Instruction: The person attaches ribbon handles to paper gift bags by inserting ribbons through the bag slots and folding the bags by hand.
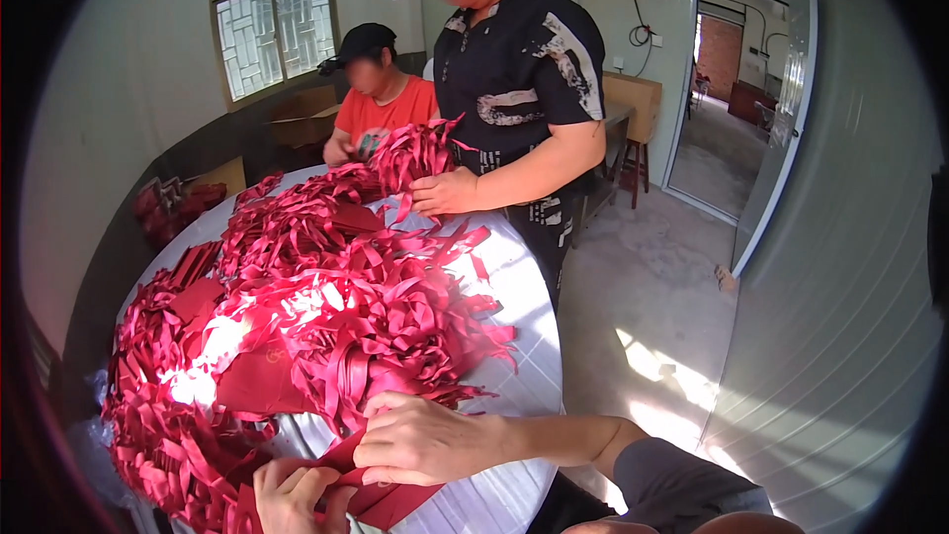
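At the near edge of the table, my right hand has its fingers bent and pinched on a flat dark red piece with a faint gold mark. To its left, my left hand curls its fingers around the other side of that same piece, partly cut off by the lower edge of the view. A large heap of red ribbons lies just beyond both hands. Among the ribbons shows another flat red piece with a gold emblem. Exactly what kind of item these pieces are, I cannot tell.
The round table wears a pale cover. Across it a person in a black patterned shirt handles a ribbon bundle; another in an orange-red shirt is behind. At right stands an open door; cardboard boxes are at the back.
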`<state>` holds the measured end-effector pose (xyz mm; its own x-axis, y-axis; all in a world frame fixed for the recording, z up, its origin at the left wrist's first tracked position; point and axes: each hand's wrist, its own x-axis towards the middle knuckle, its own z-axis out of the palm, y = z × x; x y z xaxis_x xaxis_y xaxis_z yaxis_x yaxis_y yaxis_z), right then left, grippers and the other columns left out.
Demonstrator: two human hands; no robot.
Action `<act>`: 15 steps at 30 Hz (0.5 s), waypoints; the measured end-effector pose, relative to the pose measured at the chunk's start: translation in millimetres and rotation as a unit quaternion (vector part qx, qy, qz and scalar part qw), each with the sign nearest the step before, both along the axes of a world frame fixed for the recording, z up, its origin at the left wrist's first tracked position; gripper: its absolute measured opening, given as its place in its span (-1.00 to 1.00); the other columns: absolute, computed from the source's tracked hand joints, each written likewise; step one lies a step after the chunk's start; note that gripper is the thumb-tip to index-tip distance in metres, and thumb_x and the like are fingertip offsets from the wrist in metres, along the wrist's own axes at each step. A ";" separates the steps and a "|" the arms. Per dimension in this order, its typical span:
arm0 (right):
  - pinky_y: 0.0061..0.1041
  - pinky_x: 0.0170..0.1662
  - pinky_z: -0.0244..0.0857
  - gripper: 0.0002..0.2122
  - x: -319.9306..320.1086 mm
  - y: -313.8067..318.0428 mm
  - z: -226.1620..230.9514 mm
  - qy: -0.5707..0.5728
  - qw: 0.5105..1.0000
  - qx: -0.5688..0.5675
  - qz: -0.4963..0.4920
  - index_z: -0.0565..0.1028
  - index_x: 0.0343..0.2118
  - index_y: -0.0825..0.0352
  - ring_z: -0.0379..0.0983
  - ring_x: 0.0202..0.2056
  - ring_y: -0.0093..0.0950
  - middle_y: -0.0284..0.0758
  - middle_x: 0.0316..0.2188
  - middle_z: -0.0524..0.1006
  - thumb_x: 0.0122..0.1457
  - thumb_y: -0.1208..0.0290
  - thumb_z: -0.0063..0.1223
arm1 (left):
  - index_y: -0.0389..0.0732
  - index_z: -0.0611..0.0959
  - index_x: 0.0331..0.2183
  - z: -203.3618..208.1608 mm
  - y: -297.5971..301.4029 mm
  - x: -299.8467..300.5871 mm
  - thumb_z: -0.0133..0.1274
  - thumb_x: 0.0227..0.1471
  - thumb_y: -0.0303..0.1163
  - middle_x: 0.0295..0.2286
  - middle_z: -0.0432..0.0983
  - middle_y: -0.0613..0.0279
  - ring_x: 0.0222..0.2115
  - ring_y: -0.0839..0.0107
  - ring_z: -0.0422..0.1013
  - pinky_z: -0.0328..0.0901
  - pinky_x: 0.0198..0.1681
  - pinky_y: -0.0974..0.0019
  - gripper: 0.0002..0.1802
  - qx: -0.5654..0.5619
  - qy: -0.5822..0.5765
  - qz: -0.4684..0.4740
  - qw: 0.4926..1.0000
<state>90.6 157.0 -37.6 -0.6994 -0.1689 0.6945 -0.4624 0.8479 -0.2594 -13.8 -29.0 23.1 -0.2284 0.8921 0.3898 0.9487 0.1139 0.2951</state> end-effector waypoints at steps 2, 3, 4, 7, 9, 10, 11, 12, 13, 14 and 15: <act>-0.33 -0.10 0.24 -0.85 -0.2 16.8 2.7 0.003 0.996 -0.054 0.069 0.47 -0.36 0.32 0.44 -0.34 -0.38 -0.32 -0.46 0.49 0.09 0.36 0.13 | -0.27 0.60 -0.42 3.8 4.3 8.1 0.17 -0.12 -0.48 -0.46 0.51 0.08 -0.34 0.08 0.40 0.27 -0.24 0.15 -0.87 -0.003 -0.035 0.010 0.999; -0.40 -0.15 0.30 -0.82 4.4 31.9 16.8 -0.038 0.983 -0.159 0.082 0.49 -0.28 0.32 0.46 -0.27 -0.47 -0.37 -0.37 0.52 0.12 0.35 0.14 | -0.30 0.60 -0.42 4.8 4.1 7.5 0.17 -0.12 -0.51 -0.47 0.51 0.03 -0.37 0.05 0.41 0.30 -0.27 0.16 -0.87 -0.007 -0.069 0.025 0.997; -0.38 -0.25 0.32 -0.83 12.4 49.9 34.7 -0.089 0.936 -0.334 0.067 0.48 -0.29 0.34 0.47 -0.31 -0.41 -0.30 -0.33 0.51 0.05 0.45 0.13 | -0.34 0.59 -0.41 2.9 3.2 3.6 0.15 -0.11 -0.53 -0.47 0.50 -0.02 -0.40 0.02 0.40 0.32 -0.30 0.16 -0.87 0.008 -0.055 0.007 0.998; -0.40 -0.10 0.37 -0.70 34.7 212.0 43.9 0.068 0.881 -0.466 0.039 0.36 -0.11 0.38 0.50 -0.27 -0.32 -0.24 -0.24 0.49 0.13 0.37 0.02 | -0.34 0.58 -0.42 -1.2 11.4 3.4 0.15 -0.11 -0.53 -0.47 0.50 -0.01 -0.40 0.02 0.40 0.32 -0.30 0.16 -0.87 0.031 -0.042 -0.039 0.998; -0.40 -0.10 0.38 -0.50 52.1 292.6 35.0 0.231 0.815 -0.512 -0.142 0.17 0.13 0.36 0.48 -0.17 -0.44 -0.19 -0.08 0.43 0.12 0.45 0.02 | -0.34 0.59 -0.42 0.9 4.6 5.4 0.15 -0.11 -0.53 -0.47 0.50 0.00 -0.40 0.03 0.40 0.31 -0.30 0.16 -0.87 0.023 -0.047 -0.008 0.999; -0.46 -0.13 0.38 -0.58 71.5 316.8 26.5 0.261 0.694 -0.637 -0.209 0.26 0.08 0.34 0.50 -0.20 -0.46 -0.22 -0.16 0.47 0.14 0.44 -0.03 | -0.33 0.59 -0.42 3.0 4.9 6.1 0.16 -0.11 -0.52 -0.46 0.50 0.00 -0.40 0.04 0.40 0.31 -0.30 0.16 -0.87 0.022 -0.056 -0.008 0.998; -0.55 -0.23 0.39 -0.68 84.8 324.9 20.4 0.217 0.698 -0.637 -0.245 0.38 0.00 0.31 0.51 -0.25 -0.51 -0.30 -0.23 0.52 0.15 0.47 -0.06 | -0.33 0.59 -0.42 3.0 2.9 3.5 0.16 -0.11 -0.52 -0.46 0.50 0.00 -0.40 0.04 0.40 0.31 -0.30 0.16 -0.87 0.023 -0.054 -0.009 0.998; -0.60 -0.30 0.37 -0.71 86.2 330.1 15.2 0.179 0.710 -0.629 -0.262 0.41 -0.04 0.30 0.51 -0.28 -0.55 -0.33 -0.27 0.53 0.16 0.45 -0.07 | -0.33 0.59 -0.41 0.1 5.1 1.7 0.15 -0.11 -0.52 -0.46 0.50 0.00 -0.39 0.04 0.40 0.31 -0.29 0.17 -0.87 0.030 -0.036 -0.016 0.999; -0.65 -0.36 0.36 -0.74 84.4 332.9 6.9 0.141 0.720 -0.620 -0.279 0.45 -0.08 0.29 0.50 -0.32 -0.59 -0.37 -0.30 0.55 0.16 0.44 -0.08 | -0.33 0.59 -0.41 -2.5 7.5 1.5 0.15 -0.10 -0.52 -0.45 0.49 0.00 -0.38 0.04 0.40 0.31 -0.29 0.17 -0.86 0.037 -0.017 -0.023 0.999; -0.66 -0.51 0.24 -0.80 50.1 307.2 1.6 0.144 0.708 -0.682 -0.114 0.45 -0.17 0.23 0.37 -0.49 -0.65 -0.39 -0.46 0.48 0.12 0.42 -0.07 | -0.33 0.59 -0.41 -7.2 3.6 -1.1 0.15 -0.10 -0.52 -0.45 0.49 0.00 -0.38 0.04 0.40 0.31 -0.29 0.17 -0.86 0.029 -0.015 -0.005 0.999; -0.67 -0.53 0.22 -0.81 44.9 274.4 13.1 0.047 0.754 -0.643 -0.123 0.46 -0.19 0.24 0.36 -0.50 -0.67 -0.39 -0.46 0.50 0.12 0.44 -0.08 | -0.34 0.58 -0.40 -8.3 4.1 -3.0 0.15 -0.10 -0.52 -0.44 0.49 0.00 -0.38 0.04 0.39 0.31 -0.29 0.16 -0.86 0.036 -0.007 -0.003 0.999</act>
